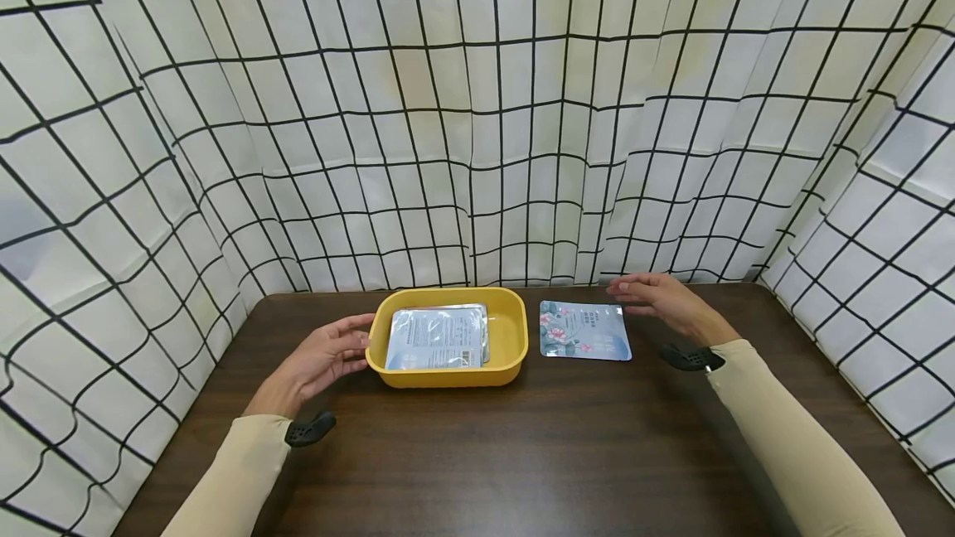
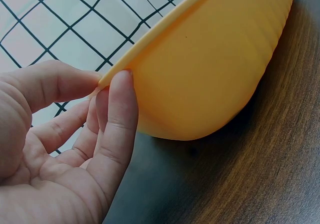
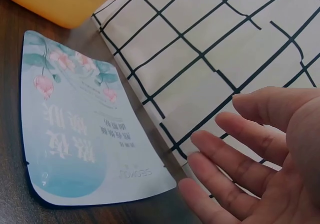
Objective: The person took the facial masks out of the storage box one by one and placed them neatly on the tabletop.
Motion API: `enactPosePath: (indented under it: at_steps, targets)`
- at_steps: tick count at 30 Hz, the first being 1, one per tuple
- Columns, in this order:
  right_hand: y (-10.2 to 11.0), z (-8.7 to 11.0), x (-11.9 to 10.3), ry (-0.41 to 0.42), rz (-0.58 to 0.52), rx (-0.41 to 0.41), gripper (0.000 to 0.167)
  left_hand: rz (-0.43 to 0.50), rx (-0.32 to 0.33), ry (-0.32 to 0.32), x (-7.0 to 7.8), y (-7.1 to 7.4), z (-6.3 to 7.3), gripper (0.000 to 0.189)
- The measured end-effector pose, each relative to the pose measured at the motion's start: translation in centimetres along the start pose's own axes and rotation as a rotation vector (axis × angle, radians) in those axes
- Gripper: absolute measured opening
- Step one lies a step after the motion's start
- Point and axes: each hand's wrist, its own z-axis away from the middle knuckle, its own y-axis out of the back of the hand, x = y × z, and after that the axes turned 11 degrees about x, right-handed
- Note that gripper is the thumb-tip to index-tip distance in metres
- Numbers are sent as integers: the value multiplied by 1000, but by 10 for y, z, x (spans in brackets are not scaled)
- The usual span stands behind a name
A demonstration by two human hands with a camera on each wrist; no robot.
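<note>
A yellow plastic tub [image 1: 507, 338] stands left of centre on the table. Inside it lie silvery-blue sheet mask packets [image 1: 433, 338], printed text facing up; how many are stacked cannot be told. My left hand [image 1: 324, 359] pinches the tub's left rim between thumb and fingers, as the left wrist view shows with the rim [image 2: 145, 38] close up. To the right of the tub, a light blue mask packet [image 1: 585, 330] with pink flowers lies flat. Just beyond its right edge hovers my right hand [image 1: 667, 305], fingers extended and apart from the packet [image 3: 75, 129], holding nothing.
The dark wood-grain table [image 1: 477, 462] reaches toward me in front of the tub. White curtain [image 1: 492, 131] with a black grid hangs behind the table and along both sides. Each wrist wears a black strap piece [image 1: 309, 429].
</note>
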Motion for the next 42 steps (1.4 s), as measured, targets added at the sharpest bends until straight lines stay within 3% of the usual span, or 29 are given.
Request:
enactPosePath:
  at_steps: [6,12,25,42]
  targets:
    - [0,3,-4,-9,-25,2,54,-1,1,4,0,0,0,68]
    - [1,5,-7,-4,-14,-11,54,4,-2,2,-1,0,1,69]
    - [-9,5,-26,24,-60,-108,58,6,-11,-3,-1,0,1,70]
    - [-29,0,-45,34,-46,-148,50,-7,-6,-5,1,-1,0,69]
